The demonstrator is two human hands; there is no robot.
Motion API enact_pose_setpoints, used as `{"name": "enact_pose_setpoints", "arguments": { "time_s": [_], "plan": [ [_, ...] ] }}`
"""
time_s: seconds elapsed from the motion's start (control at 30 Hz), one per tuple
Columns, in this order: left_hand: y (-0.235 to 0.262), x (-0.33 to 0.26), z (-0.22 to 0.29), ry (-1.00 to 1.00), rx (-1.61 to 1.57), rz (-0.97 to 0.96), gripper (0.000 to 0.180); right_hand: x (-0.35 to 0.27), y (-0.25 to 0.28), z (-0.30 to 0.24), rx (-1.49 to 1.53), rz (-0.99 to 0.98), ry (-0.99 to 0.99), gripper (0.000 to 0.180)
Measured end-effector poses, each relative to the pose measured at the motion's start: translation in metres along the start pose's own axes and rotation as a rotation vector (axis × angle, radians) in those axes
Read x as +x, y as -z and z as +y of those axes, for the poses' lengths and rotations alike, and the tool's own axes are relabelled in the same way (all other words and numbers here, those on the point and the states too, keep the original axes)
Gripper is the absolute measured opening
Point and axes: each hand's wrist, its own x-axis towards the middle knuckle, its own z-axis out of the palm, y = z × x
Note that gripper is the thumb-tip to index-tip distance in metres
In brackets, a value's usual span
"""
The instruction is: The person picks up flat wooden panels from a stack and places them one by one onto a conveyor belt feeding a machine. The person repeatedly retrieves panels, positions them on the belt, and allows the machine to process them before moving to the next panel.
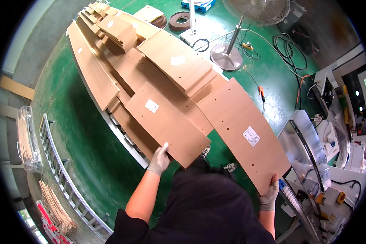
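My left hand (pixel 159 159), in a pale glove with bare fingertips, grips the left long edge of a brown wooden panel (pixel 173 128). Its thumb lies near the top face and the other fingers are hidden below. That panel carries a white label and a few small drilled holes. At the right, my gloved right hand (pixel 268 195) holds the near end of a second, longer wooden panel (pixel 240 118), also labelled and drilled. This one slants away from me, its far end against the stacked panels.
Stacked wooden panels (pixel 171 55) cover a long low conveyor (pixel 128 149) ahead and to the left. A pedestal fan (pixel 227 57) and cables stand beyond. Machinery (pixel 307 150) crowds the right side, close to my right hand. A metal roller rail (pixel 63 171) curves along the left.
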Motion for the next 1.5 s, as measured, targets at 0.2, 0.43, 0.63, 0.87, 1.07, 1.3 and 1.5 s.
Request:
{"name": "enact_pose_setpoints", "arguments": {
  "time_s": [0.2, 0.43, 0.63, 0.87, 1.07, 1.3, 1.5],
  "plan": [
    [-0.003, 0.023, 0.036, -0.252, -0.002, 0.154, 0.065, 0.011, -0.013, -0.005, 0.007, 0.008, -0.023, 0.053],
    [-0.026, -0.045, 0.080, -0.410, 0.232, 0.036, 0.058, 0.004, -0.012, -0.005, 0.044, -0.060, -0.017, 0.055],
    [-0.084, -0.068, 0.136, -0.342, 0.307, -0.235, 0.052, -0.006, -0.008, -0.013, 0.047, -0.096, 0.069, 0.063],
    [-0.148, -0.068, 0.152, -0.204, 0.315, -0.444, 0.041, -0.021, -0.002, -0.030, 0.190, -0.138, 0.171, 0.063],
    [-0.181, -0.047, 0.129, -0.177, 0.286, -0.496, 0.040, -0.040, 0.004, -0.024, 0.129, 0.006, 0.376, 0.066],
    [-0.245, -0.019, 0.055, -0.047, 0.130, -0.576, 0.053, -0.041, -0.012, 0.004, 0.080, 0.025, 0.280, 0.078],
    [-0.300, -0.041, 0.017, -0.021, 0.011, -0.724, 0.073, -0.042, -0.049, 0.013, 0.060, -0.002, 0.212, 0.073]
  ]
}}
